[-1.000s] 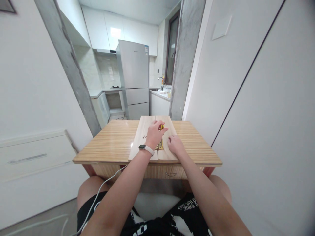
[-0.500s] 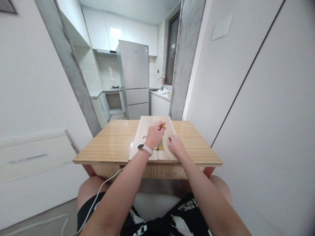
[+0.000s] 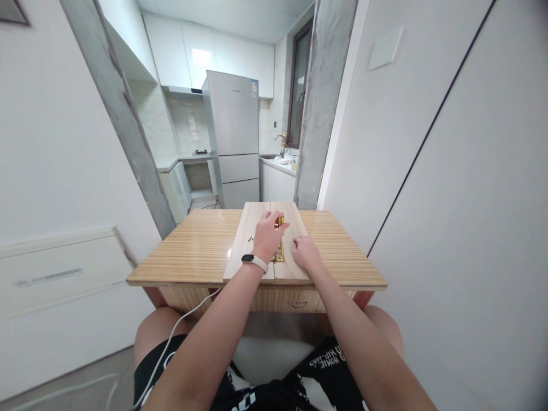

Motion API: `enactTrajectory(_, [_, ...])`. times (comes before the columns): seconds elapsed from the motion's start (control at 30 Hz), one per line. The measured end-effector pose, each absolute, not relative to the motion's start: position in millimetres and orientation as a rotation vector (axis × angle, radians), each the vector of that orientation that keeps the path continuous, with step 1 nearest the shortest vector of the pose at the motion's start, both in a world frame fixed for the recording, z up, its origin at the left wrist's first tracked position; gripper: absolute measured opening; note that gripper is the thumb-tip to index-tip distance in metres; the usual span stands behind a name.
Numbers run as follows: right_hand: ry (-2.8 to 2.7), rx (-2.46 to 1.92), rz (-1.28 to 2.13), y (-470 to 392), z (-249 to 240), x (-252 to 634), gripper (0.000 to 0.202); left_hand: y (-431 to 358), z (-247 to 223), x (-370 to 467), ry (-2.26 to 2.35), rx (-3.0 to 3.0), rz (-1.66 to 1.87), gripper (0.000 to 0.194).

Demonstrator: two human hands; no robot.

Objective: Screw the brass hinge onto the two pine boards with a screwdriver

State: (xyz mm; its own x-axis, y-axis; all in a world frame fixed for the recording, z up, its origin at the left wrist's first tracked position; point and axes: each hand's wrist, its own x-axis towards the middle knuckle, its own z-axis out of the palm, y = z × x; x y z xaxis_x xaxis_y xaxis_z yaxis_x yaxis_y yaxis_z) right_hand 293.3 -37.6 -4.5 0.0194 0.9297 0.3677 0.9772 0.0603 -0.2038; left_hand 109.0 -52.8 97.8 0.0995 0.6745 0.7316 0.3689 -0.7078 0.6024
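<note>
My left hand [image 3: 268, 235], with a pale-banded watch on its wrist, is closed over the boards. Its fingers and thumb pinch the short yellow-and-dark handle of what looks like a screwdriver [image 3: 280, 221]; the lower end is hidden. Below it, a brass hinge [image 3: 279, 254] lies across the seam of two light wooden boards [image 3: 291, 215], partly covered by my hand. Small dark screws [image 3: 250, 239] lie on the left board. My right hand [image 3: 305, 253] rests on the right board beside the hinge, fingers curled in. Whatever they may hold is hidden.
The boards lie on a striped wooden table [image 3: 188, 245] with a drawer [image 3: 278, 299] under its front edge. A white cable [image 3: 188, 314] runs beside my left arm. Beyond the table stand a fridge [image 3: 235, 120] and a sink counter. A white wall [image 3: 462, 188] is on the right.
My left hand has turned slightly, and the yellow-and-dark handle has shifted a little to the left. My right hand stays where it was.
</note>
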Motion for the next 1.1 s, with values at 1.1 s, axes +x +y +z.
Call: enactTrajectory(1.1, [-1.954,-1.893,-0.15,-38.6,-3.6,292.9,0.032,-51.7,99.3,111.2,0.978,2.093,1.616,0.024])
